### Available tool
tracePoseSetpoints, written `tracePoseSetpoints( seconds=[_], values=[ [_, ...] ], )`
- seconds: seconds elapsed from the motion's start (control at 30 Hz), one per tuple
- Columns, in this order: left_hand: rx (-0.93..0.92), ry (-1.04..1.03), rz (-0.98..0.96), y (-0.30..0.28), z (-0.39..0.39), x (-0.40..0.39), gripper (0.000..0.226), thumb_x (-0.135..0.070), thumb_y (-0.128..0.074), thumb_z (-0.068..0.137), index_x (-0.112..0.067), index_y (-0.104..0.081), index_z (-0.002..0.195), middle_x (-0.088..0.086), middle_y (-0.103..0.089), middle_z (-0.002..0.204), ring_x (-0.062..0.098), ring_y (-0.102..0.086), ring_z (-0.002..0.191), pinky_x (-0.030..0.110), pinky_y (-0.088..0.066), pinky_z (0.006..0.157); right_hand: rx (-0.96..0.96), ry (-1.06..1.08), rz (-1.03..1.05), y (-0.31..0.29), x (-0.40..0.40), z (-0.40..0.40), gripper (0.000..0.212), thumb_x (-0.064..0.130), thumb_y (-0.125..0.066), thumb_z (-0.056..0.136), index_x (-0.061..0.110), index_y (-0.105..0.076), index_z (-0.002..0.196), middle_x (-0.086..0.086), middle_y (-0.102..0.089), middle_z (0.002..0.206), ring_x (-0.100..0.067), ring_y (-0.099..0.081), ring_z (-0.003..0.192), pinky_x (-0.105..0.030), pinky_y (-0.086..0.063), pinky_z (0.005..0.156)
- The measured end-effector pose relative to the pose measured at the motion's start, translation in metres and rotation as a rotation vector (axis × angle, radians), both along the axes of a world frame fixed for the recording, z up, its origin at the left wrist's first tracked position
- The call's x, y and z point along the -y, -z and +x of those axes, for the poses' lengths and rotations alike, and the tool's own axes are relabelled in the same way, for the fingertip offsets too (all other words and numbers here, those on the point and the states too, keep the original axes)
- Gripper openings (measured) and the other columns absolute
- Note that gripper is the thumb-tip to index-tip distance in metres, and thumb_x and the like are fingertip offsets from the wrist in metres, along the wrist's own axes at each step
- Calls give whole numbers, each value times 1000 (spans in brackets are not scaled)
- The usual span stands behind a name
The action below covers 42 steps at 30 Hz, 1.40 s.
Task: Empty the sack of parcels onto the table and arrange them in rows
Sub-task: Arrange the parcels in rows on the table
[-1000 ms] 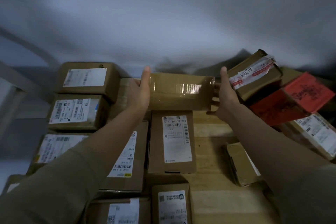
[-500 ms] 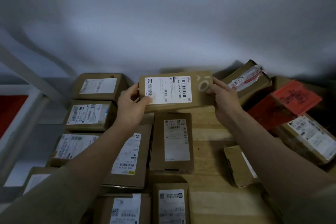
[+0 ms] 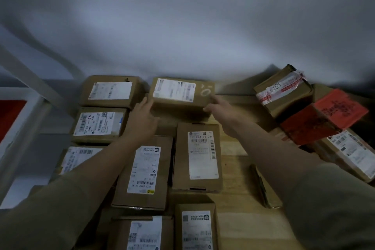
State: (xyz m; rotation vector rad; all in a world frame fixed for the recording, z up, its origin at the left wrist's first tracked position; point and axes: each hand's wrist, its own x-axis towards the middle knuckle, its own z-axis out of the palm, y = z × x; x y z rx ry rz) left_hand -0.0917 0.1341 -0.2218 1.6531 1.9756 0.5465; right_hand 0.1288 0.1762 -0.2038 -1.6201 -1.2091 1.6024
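Observation:
A brown cardboard parcel [image 3: 182,95] with a white label and a drawn white ring lies flat at the back of the wooden table [image 3: 235,170], label up. My left hand [image 3: 142,117] touches its left side with straight fingers. My right hand [image 3: 218,107] touches its front right corner, fingers stretched out. Several labelled parcels lie in rows: two at the back left [image 3: 110,91] [image 3: 99,124], two in the middle [image 3: 145,170] [image 3: 197,156], and more at the near edge [image 3: 195,227]. No sack is in view.
A loose heap at the right holds a taped box marked K-0279 [image 3: 284,91], a red parcel [image 3: 322,117] and a labelled box [image 3: 353,152]. A flat parcel [image 3: 265,189] lies by my right forearm. A grey wall stands behind; a white frame [image 3: 22,128] runs along the left.
The parcel was turned label up, carried away from me and set down at the back beside the back-left box. My fingers have loosened from gripping its ends to touching them.

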Motion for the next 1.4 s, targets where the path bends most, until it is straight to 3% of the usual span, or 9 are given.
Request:
tracePoseSetpoints(
  seconds=[0.1,0.2,0.43,0.53,0.63,0.83,1.03,1.23,1.4],
  values=[
    [-260,160,13,21,-8,-8,55,-26,-55,97,-17,-37,149,6,-19,162,27,-11,151,48,-5,122,-9,-78,-25,0,0,-10,56,2,-48,93,21,-44,145,3,-50,130,-18,-46,123,-32,-38,98],
    [-248,90,-25,25,-8,-16,52,-31,-58,95,-17,-45,144,10,-31,157,30,-17,148,51,-5,121,101,-46,20,1,11,-12,58,6,-53,94,16,-38,149,-1,-49,142,-20,-46,128,-29,-43,93],
    [14,80,37,-4,49,-10,41,-27,-61,93,-16,-54,132,8,-41,145,27,-28,138,45,-31,109,1144,-154,619,-5,20,70,72,22,-68,86,20,-35,150,-6,-38,152,-25,-29,144,-45,-17,122],
    [181,139,-11,-12,82,3,38,-26,-61,93,-19,-54,130,4,-41,139,17,-36,127,33,-34,100,1482,-392,618,-17,7,114,95,31,-71,83,24,-11,157,-9,-12,165,-30,-2,153,-53,4,122],
    [234,170,-56,-11,104,14,40,-28,-60,93,-21,-53,132,0,-46,132,16,-46,120,39,-44,103,1689,-598,576,-24,-13,142,102,42,-67,86,27,5,157,-13,8,166,-36,16,151,-63,8,118],
    [313,9,-155,-15,147,45,35,-34,-59,95,-24,-57,128,-1,-55,126,6,-54,97,24,-44,71,1789,-772,638,-38,-32,169,71,42,-52,90,20,-25,152,-14,-23,157,-36,-13,147,-60,-19,112],
    [1232,-434,-584,-28,217,47,74,-50,-63,88,-4,-40,141,23,-50,137,38,-58,115,47,-50,99,1785,-820,876,-51,-20,197,63,40,-62,81,11,-44,134,-12,-43,134,-33,-37,127,-51,-28,109],
    [1658,-398,-772,-46,288,20,96,-76,-59,75,-3,-46,136,30,-59,125,47,-61,109,55,-53,88,1360,-605,1318,-42,24,244,81,53,-74,68,13,-49,133,-16,-54,128,-34,-47,120,-49,-28,106],
    [1472,-478,-554,-53,296,19,66,-52,-77,74,-13,-60,125,18,-66,118,34,-64,106,46,-56,81,1185,-604,1526,-21,55,275,82,61,-62,84,14,-37,147,-17,-49,139,-34,-44,124,-51,-31,104]
  ],
)
